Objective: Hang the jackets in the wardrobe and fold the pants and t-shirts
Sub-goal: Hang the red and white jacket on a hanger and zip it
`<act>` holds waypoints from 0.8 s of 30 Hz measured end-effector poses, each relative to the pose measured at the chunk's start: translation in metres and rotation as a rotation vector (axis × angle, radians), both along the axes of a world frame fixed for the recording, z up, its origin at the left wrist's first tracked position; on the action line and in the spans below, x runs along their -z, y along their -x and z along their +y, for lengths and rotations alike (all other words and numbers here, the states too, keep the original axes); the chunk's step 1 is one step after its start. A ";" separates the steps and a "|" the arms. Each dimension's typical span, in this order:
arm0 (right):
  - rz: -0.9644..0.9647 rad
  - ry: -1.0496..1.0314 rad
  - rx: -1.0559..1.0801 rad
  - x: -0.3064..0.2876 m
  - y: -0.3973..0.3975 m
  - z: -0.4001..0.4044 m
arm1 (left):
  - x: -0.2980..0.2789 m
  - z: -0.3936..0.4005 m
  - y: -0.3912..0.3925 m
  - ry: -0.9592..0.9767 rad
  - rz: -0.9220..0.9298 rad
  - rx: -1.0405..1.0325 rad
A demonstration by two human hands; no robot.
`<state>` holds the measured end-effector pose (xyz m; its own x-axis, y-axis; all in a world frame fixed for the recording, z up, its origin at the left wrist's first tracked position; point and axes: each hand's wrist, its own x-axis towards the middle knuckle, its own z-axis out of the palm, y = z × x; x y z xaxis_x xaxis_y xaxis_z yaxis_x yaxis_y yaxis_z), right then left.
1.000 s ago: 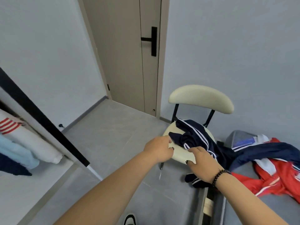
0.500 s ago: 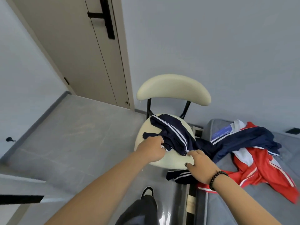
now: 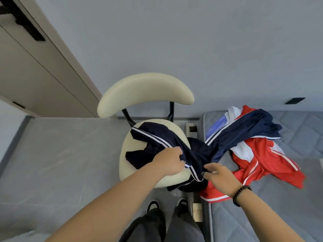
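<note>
Grey tiled floor [image 3: 61, 154], pale grey wall, beige door [image 3: 35, 81] at left; a cream chair [image 3: 146, 88] stands beside a grey quilted mattress [image 3: 288, 198]. Navy white-striped pants [image 3: 157, 140] lie crumpled on the chair seat, left hand [image 3: 168, 160] gripping the fabric, right hand [image 3: 221, 177] loose-fingered at the striped edge. A red, white and navy jacket [image 3: 262, 154] sprawls on the mattress; its blue label [image 3: 216, 126] carries unreadable print.

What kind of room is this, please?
Probably a bedroom at home: a grey quilted mattress with a heap of clothes on it, a cream chair beside it, and an interior door in the left corner.
</note>
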<state>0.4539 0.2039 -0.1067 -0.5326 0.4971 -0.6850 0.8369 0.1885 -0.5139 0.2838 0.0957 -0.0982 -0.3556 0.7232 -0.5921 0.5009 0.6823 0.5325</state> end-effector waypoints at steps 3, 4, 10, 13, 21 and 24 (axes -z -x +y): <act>0.002 0.023 0.145 0.023 -0.028 0.033 | 0.014 0.047 -0.031 0.034 -0.032 0.084; -0.008 0.019 0.175 0.032 -0.038 0.044 | 0.019 0.062 -0.042 0.042 -0.040 0.103; -0.036 0.175 0.552 0.107 -0.096 0.101 | 0.061 0.135 -0.091 0.065 -0.110 0.159; -0.043 0.323 0.828 0.148 -0.115 0.123 | 0.087 0.159 -0.104 0.080 -0.119 0.172; 0.033 0.403 1.401 0.221 -0.139 0.172 | 0.147 0.191 -0.122 0.189 -0.154 0.148; 0.107 0.489 1.440 0.239 -0.144 0.183 | 0.157 0.196 -0.121 0.207 -0.138 0.146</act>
<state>0.5981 0.3870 -0.3461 0.1356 0.3635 -0.9217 0.1102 -0.9300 -0.3506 0.4047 0.2914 -0.2555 -0.1622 0.6194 -0.7681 0.5346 0.7094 0.4592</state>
